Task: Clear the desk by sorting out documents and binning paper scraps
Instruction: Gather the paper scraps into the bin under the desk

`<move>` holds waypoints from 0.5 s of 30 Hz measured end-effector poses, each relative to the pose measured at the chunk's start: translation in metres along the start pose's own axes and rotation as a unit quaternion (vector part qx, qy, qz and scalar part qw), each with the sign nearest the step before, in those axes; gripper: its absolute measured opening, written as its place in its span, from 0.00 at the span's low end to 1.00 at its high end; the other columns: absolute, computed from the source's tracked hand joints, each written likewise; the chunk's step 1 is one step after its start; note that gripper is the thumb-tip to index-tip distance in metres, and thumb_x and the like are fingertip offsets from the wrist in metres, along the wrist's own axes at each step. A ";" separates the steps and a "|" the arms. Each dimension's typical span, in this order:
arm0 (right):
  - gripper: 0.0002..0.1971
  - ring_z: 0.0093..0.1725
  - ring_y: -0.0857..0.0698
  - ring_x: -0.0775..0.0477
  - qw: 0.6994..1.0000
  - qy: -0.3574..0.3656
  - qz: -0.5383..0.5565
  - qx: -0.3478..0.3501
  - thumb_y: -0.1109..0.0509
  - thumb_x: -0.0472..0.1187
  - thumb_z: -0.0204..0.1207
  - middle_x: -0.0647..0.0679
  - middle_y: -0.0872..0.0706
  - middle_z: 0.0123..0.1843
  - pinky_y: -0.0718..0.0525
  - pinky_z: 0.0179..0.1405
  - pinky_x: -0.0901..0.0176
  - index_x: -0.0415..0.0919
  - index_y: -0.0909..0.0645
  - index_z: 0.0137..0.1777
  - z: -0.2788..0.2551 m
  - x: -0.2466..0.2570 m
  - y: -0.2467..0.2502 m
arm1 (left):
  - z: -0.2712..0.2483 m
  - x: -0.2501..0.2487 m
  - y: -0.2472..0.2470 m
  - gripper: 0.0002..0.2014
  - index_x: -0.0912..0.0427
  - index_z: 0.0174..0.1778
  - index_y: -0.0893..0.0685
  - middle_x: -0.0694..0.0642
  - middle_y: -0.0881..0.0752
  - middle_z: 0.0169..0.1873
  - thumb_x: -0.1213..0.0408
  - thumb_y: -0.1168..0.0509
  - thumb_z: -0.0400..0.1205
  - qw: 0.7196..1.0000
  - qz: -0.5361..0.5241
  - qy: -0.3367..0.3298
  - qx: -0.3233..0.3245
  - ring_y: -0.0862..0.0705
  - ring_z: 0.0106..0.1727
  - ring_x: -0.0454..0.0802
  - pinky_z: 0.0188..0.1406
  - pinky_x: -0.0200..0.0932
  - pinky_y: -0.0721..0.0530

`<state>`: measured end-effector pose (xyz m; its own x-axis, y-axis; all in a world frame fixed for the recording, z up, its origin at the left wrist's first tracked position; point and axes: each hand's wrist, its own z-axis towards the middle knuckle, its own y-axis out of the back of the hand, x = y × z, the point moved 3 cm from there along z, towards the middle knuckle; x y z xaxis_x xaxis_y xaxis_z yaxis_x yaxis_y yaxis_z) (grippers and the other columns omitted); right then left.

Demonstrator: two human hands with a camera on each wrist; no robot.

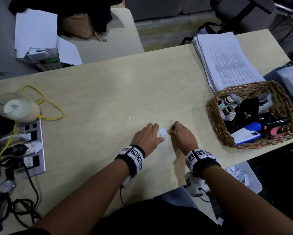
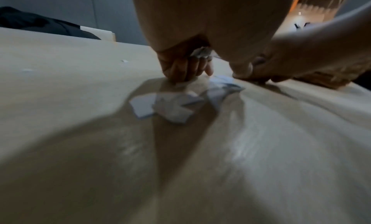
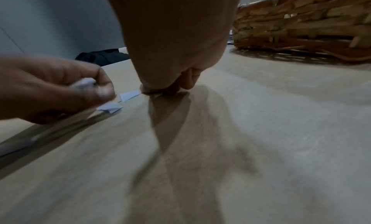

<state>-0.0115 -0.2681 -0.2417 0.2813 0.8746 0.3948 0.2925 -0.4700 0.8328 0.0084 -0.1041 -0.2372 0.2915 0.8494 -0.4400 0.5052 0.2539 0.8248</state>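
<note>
Both hands work close together at the front middle of the wooden desk (image 1: 108,92). My left hand (image 1: 149,134) has its fingers curled round crumpled paper scraps (image 2: 200,52), with its fingertips (image 2: 180,78) down on the desk. More white scraps (image 2: 170,106) lie flat beneath it. My right hand (image 1: 178,133) pinches a small white scrap (image 3: 158,94) against the desk, right beside another loose scrap (image 1: 163,131). A few tiny bits (image 1: 129,117) lie farther left. A stack of printed documents (image 1: 227,60) sits at the back right.
A wicker basket (image 1: 215,116) of tape rolls and tools stands right of my hands. A pale bin (image 1: 254,185) holding crumpled paper sits below the desk's right front edge. At the left are a power strip (image 1: 39,160), cables and a pale lamp (image 1: 18,107).
</note>
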 end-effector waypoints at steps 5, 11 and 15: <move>0.17 0.44 0.18 0.34 0.999 -0.033 0.016 -0.034 0.37 0.54 0.84 0.44 0.19 0.54 0.22 0.41 0.46 0.39 0.28 0.56 -0.003 -0.005 -0.001 | 0.008 -0.005 -0.011 0.10 0.59 0.56 0.26 0.56 0.24 0.53 0.55 0.43 0.87 0.998 0.054 -0.027 -0.009 0.20 0.51 0.57 0.35 0.49 0.31; 0.15 0.41 0.19 0.32 1.000 0.001 -0.020 -0.016 0.43 0.49 0.87 0.40 0.21 0.50 0.27 0.35 0.48 0.36 0.28 0.51 -0.002 -0.003 -0.005 | 0.009 0.008 0.003 0.18 0.55 0.51 0.28 0.53 0.22 0.40 0.80 0.51 0.74 0.992 -0.127 0.004 -0.025 0.22 0.42 0.63 0.34 0.51 0.27; 0.12 0.42 0.19 0.44 0.992 0.017 0.115 -0.047 0.43 0.52 0.86 0.52 0.19 0.48 0.23 0.41 0.50 0.44 0.27 0.53 -0.007 -0.011 -0.001 | 0.014 0.008 0.003 0.20 0.52 0.62 0.24 0.52 0.18 0.56 0.75 0.50 0.79 0.983 -0.181 -0.009 -0.033 0.19 0.54 0.57 0.52 0.52 0.20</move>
<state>-0.0216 -0.2759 -0.2443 0.2999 0.7495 0.5901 0.1363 -0.6459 0.7511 0.0239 -0.1031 -0.2428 0.1163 0.6900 -0.7144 0.5254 0.5677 0.6338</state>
